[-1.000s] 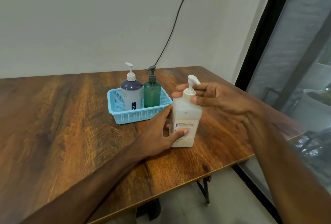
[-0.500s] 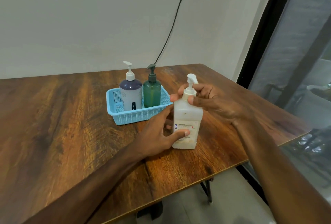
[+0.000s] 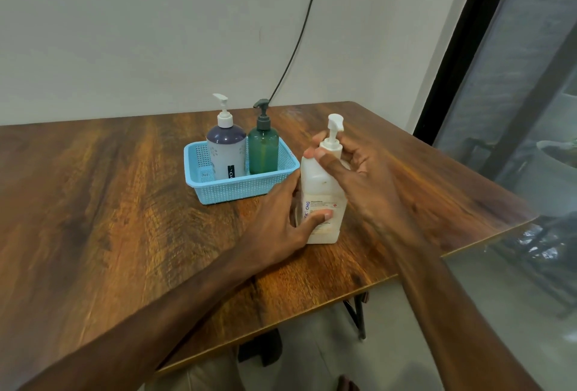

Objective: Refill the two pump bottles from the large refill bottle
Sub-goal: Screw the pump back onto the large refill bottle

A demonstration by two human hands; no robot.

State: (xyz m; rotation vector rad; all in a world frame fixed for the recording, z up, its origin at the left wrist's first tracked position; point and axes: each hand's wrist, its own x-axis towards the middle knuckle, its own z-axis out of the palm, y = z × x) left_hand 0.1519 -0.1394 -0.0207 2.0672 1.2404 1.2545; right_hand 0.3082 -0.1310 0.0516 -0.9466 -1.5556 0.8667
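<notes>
Table: brown wood-grain table set against a pale wall; it carries everything.
Basket: light-blue perforated plastic basket near the far middle of the table, just left of the hands.
Task's thing: cream-white square-shouldered plastic refill bottle stands upright on the table just right of the basket, close to its right end. Its long axis is vertical and its white pump is on.
Targets: grey-purple round pump bottle and translucent green pump bottle stand upright side by side inside the basket, both with pumps fitted.
Deciding relation: the white pump collar sits straight above the bottle body, inside the right hand's reach. The coming move is probably unscrewing it about the vertical axis, with the body held from turning.
Right hand: right hand comes in from the right at the bottle's top. Its fingers are curled over the shoulder and around the collar, grasping it.
Left hand: left hand comes from the left and low. The thumb lies across the label and the other fingers go behind, clasping the lower body.
Stage: judged as opening the refill bottle; nothing has been poured.
</notes>
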